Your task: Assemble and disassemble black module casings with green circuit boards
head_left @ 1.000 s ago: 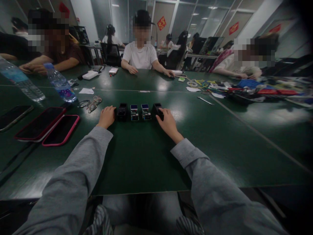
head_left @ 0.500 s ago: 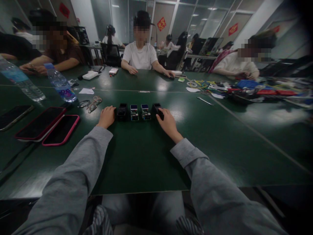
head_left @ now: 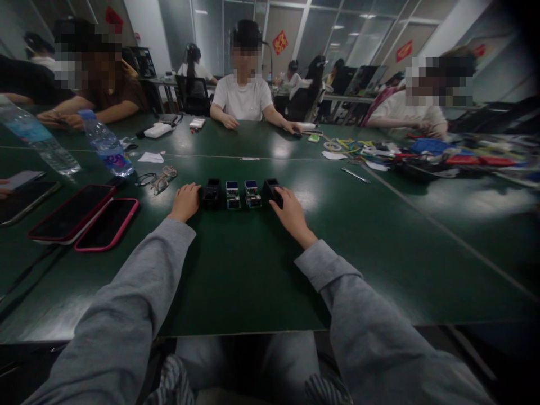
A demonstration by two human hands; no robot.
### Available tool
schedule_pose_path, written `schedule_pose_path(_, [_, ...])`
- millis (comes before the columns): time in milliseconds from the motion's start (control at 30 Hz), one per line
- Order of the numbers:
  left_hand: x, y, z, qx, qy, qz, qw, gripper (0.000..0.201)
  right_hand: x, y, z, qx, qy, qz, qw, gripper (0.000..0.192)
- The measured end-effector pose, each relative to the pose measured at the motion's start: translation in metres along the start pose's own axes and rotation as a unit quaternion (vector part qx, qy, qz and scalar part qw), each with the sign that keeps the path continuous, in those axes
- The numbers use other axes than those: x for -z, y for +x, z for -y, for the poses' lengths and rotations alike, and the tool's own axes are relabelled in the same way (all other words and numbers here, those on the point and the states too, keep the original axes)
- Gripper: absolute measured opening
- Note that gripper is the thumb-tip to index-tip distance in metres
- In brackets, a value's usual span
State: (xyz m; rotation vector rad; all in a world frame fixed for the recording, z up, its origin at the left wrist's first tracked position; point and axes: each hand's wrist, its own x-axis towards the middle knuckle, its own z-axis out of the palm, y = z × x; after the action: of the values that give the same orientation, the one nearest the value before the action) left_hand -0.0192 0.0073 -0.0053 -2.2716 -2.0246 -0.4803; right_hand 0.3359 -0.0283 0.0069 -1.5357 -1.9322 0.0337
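Note:
Four small devices stand in a row on the green table: a black case (head_left: 211, 193), two little circuit-board modules with small screens, the left module (head_left: 233, 194) and the right module (head_left: 253, 193), and another black case (head_left: 270, 192). At the row's left end rests my left hand (head_left: 186, 202), fingers loosely bent forward, close beside the first case; whether it touches cannot be made out. My right hand (head_left: 291, 212) lies at the other end, thumb and forefinger apart against the right side of the second case. Neither hand lifts anything.
Left of me lie glasses (head_left: 162, 181), phones including a pink-edged phone (head_left: 107, 225), and a water bottle (head_left: 107, 146). A pen-like tool (head_left: 355, 175) and a heap of cables (head_left: 447, 154) are to the right. Across sits a person in white (head_left: 242, 95).
At the far left edge, another person's hand with a pale flat object has come into view above the dark phone. My hands and the row of devices stay in place.

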Motion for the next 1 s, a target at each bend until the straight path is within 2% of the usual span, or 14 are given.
schedule_pose_path(1000, [-0.0019, 0.0014, 0.0017, 0.002, -0.003, 0.005, 1.000, 0.050, -0.0008, -0.0015, 0.0023, 0.002, -0.002, 0.004, 1.000, 0.050])
